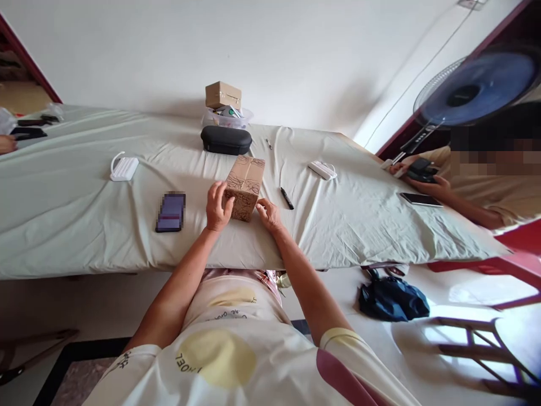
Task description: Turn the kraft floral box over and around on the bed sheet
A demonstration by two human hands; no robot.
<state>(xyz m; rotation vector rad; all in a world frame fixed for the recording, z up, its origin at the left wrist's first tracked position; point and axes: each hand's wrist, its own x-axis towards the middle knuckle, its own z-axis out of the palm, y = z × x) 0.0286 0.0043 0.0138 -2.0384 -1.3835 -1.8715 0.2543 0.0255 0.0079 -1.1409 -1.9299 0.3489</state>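
Observation:
A brown cardboard box [245, 186] covered in dark scribbled lines stands on the cloth-covered table in front of me. My left hand [218, 207] grips its left side, fingers along the edge and thumb on the near face. At the lower right edge, my right hand [269, 214] holds the box with bent fingers; their tips are partly hidden. A black marker pen [287, 198] lies just right of the box, near my right hand. Left of my left hand is a phone [171, 212] with its screen lit.
Behind the box sit a black zip case [226, 140] and a plastic basket [208, 119] with a smaller carton [223, 95] on it. White corded devices [125, 168] lie at both sides. On the right, another person's hands [426, 179] hold a dark object near a fan [477, 90].

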